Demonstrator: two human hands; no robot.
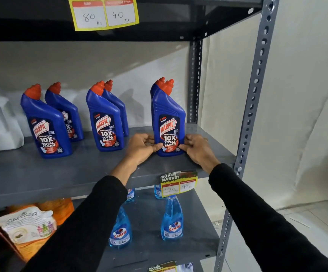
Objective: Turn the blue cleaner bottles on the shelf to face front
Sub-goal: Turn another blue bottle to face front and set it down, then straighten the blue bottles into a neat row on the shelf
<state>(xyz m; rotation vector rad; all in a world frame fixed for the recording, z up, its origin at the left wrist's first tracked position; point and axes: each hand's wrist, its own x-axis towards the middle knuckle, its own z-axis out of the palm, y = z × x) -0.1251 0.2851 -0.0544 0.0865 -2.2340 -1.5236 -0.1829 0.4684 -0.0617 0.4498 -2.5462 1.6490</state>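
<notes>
Several blue cleaner bottles with red caps stand in pairs on the grey shelf (41, 173). The right front bottle (169, 118) shows its label to the front. My left hand (142, 148) grips its base from the left, and my right hand (196, 149) grips it from the right. Another bottle (154, 89) stands right behind it, mostly hidden. The middle front bottle (105, 118) and the left front bottle (45, 124) also show their labels, each with a bottle behind it (118, 105) (66, 110).
A white jug (0, 122) stands at the shelf's left end. A price tag (178, 183) hangs from the shelf's front edge. Light-blue spray bottles (172, 220) and orange pouches (26, 228) fill the shelf below. A grey upright post (251, 114) bounds the right side.
</notes>
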